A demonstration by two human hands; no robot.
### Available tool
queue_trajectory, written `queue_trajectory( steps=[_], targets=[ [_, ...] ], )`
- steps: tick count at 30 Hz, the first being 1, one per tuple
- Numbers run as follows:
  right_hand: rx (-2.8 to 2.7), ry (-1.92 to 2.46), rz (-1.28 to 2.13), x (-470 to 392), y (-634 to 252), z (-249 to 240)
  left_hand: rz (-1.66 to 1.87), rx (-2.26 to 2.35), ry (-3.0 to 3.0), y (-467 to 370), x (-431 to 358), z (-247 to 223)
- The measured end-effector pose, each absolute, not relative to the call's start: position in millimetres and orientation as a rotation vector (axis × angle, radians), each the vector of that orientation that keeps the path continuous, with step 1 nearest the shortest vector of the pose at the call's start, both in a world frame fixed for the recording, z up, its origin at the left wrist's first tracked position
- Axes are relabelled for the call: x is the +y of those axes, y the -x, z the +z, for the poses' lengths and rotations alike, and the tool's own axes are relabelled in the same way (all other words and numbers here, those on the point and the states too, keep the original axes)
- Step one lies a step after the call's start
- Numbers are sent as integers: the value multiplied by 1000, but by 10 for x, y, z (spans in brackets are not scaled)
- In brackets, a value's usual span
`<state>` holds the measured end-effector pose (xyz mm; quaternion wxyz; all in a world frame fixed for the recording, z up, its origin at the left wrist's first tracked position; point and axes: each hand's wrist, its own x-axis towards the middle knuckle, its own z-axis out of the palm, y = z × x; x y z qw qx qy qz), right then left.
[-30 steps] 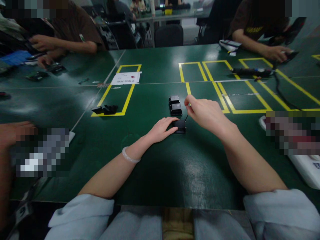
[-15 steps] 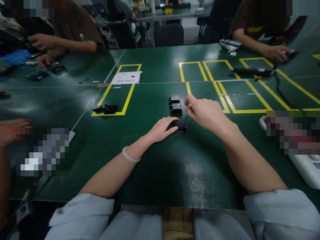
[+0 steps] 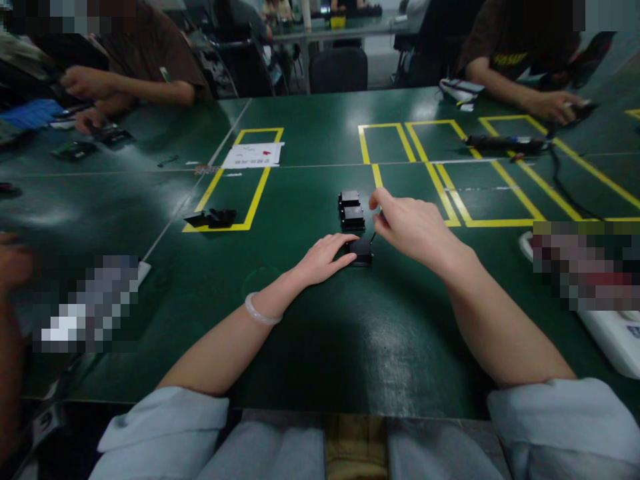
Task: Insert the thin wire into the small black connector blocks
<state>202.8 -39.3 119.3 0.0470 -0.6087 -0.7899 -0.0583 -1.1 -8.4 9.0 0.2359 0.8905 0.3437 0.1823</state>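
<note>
On the green table a small black box-shaped part (image 3: 363, 251) lies in front of me. My left hand (image 3: 323, 259) grips its left side, the thumb and fingers against it. My right hand (image 3: 413, 225) is closed round a small screwdriver (image 3: 373, 236); most of its handle is hidden in the fingers, and the thin dark shaft slants down to the right edge of the black part. Just beyond stand two similar black parts with greyish tops, a nearer one (image 3: 353, 215) and a farther one (image 3: 349, 198), close together.
A black bracket-like piece (image 3: 211, 219) lies on a yellow taped outline at left, below a white paper sheet (image 3: 253, 155). A black cylindrical tool (image 3: 505, 143) with a cable lies at right. Pixelated objects flank me. Co-workers' hands are across the table and at far left.
My hands, the black part and the screwdriver stay almost still. At the far left, a co-worker's hand has drawn back to the left.
</note>
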Motion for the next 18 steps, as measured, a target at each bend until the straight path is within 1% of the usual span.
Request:
queue_trajectory(
  steps=[9, 18],
  targets=[
    [-2418, 1904, -213, -363, -2033, 1187, 487, 969, -2427, 5, -94, 112],
    [-2399, 1895, -138, -384, -2024, 1203, 489, 972, -2421, 4, -95, 109]
  ],
)
